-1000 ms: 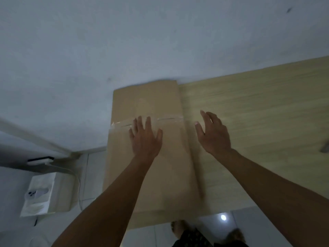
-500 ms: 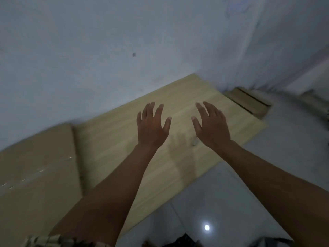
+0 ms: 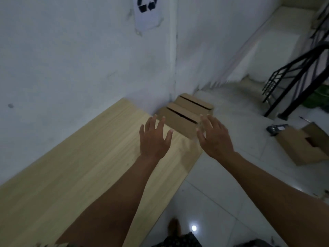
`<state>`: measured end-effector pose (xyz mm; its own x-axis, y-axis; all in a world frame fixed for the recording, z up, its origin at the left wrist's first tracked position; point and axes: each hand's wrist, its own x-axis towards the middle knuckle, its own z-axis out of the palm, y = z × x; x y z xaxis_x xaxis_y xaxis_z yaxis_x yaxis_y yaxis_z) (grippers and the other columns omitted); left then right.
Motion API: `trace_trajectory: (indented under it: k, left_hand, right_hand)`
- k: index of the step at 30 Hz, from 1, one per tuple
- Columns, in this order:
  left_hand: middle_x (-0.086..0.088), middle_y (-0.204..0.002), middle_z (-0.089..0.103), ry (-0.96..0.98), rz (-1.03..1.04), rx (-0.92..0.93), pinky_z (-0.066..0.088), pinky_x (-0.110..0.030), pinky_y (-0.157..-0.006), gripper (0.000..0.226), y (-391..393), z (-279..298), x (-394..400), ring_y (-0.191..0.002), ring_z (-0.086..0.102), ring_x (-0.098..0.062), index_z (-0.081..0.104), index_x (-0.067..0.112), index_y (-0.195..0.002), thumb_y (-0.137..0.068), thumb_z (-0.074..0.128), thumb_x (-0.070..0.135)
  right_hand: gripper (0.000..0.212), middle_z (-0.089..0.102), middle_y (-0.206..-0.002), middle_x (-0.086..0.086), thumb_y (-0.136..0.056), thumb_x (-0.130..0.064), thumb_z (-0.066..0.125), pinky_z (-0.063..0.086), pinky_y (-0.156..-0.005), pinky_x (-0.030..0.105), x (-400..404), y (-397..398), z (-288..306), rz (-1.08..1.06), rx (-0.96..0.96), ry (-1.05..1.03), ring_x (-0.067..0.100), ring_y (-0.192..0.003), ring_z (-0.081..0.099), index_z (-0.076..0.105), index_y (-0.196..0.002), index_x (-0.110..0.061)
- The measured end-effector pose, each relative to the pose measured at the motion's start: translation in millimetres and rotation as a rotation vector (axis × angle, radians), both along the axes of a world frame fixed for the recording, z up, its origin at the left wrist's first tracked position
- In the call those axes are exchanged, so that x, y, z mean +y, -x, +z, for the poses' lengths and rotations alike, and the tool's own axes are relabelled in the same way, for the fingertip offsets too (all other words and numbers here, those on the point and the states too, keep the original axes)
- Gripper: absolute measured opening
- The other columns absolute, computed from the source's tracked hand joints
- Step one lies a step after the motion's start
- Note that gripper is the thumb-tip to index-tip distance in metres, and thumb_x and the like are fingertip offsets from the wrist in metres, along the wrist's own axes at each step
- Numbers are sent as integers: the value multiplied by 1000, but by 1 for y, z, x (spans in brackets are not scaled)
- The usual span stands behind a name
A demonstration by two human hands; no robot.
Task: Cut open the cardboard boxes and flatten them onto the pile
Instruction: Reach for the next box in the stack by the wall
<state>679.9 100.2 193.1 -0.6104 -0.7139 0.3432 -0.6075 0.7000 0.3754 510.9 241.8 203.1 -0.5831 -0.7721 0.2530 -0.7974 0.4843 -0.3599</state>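
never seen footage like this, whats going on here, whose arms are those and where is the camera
The camera is worn on a person's head and looks forward and down, so the two bare arms are that person's own. The left hand and right hand are both open, fingers spread, holding nothing. Below them lies a long pale wooden tabletop against a white wall. At the tabletop's far end two brown cardboard boxes stand in the corner. Another brown cardboard box sits on the white tiled floor to the right.

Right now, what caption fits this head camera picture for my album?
Two open hands, left and right, reach over a wooden table toward stacked cardboard boxes in the corner.
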Motion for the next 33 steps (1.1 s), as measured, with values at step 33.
trace_trajectory:
  k: [33]
  left_hand:
    - [-15,-162,29,-790,747,-27,32,-48,-118,95,412,-303,-75,-149,28,-29,26,10,-158,-88,68,59]
  right_hand:
    - [69,30,-163,8,-104,-47,45,24,-122,37,-205,490,-308,176,-745,-648,25,-148,31,20,-160,-16]
